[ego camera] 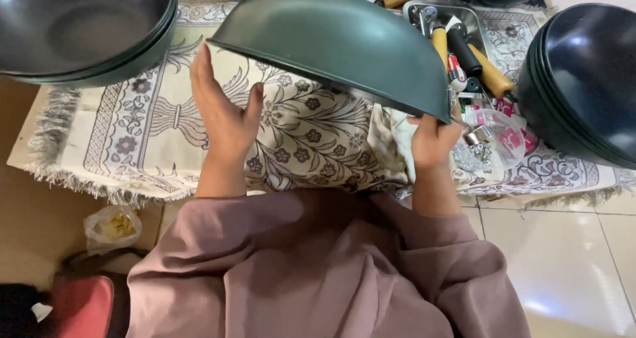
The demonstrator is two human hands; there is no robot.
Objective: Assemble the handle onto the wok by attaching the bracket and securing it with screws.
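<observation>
Right now both hands grip the dark green wok (pixel 338 43) upside down: left hand (pixel 222 109) fingers spread at its rim, right hand (pixel 434 139) fingers clamped on the edge, steadying it.

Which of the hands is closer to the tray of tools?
The right. The right hand grips the green wok's rim just below the tool tray; the left hand holds the wok's far side, well away.
</observation>
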